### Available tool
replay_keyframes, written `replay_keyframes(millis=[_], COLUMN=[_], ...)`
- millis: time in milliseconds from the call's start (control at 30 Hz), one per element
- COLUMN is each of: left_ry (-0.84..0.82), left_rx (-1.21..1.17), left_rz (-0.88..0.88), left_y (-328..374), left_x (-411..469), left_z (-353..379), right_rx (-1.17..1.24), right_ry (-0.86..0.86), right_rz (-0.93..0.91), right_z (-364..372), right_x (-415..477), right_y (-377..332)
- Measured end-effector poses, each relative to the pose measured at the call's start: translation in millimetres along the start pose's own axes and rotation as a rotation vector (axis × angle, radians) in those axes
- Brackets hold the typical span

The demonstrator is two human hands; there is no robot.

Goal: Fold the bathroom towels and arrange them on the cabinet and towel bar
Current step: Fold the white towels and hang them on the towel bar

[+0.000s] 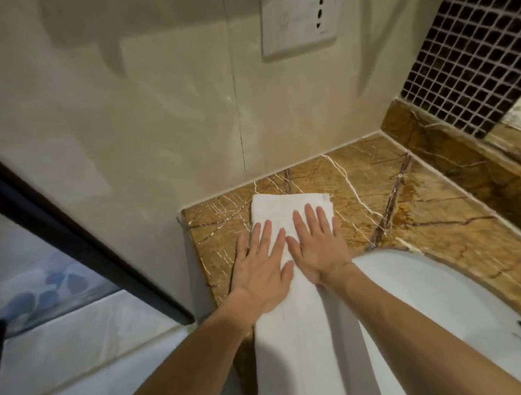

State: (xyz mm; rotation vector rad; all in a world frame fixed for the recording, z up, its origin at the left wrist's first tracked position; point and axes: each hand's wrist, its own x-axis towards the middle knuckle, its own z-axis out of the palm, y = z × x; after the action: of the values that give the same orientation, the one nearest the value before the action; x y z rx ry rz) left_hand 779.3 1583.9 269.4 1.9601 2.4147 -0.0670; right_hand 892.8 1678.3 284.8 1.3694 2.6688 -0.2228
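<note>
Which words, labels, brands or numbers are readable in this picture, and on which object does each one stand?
No text can be read here.
Socket plate: a faint mark on its left part and a tiny dark mark at its lower right corner, both too blurred to read.
Towel: a small tag at its far right corner, too small to read.

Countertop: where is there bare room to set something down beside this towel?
Widest bare patch: the countertop right of the towel, bordered by the sink and the marble upstand. Narrow strips lie left of the towel and behind it. Crowded: the front, where left hand and right hand press the towel.
</note>
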Motion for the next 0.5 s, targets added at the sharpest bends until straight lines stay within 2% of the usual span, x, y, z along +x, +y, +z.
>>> replay_keyframes(millis=[100, 233, 400, 500], left_ry=[-0.051, -0.081, -0.103, -0.095], left_rx=[0.003, -0.228, -0.425, -0.315], left_rz=[-0.098, -0.25, -0.2, -0.154], left_y=[9, 28, 59, 68], left_x=[-7, -49, -132, -179], left_z=[-8, -13, -14, -9], right_rx=[0.155, 0.271, 0.556, 0.735], right_ry=[0.046, 0.029, -0.121, -0.112], right_rz=[0.073, 0.052, 0.217, 0.305], right_z=[-2, 11, 19, 26], right_x=[-31, -106, -184, -227], right_y=[-5, 1, 17, 18])
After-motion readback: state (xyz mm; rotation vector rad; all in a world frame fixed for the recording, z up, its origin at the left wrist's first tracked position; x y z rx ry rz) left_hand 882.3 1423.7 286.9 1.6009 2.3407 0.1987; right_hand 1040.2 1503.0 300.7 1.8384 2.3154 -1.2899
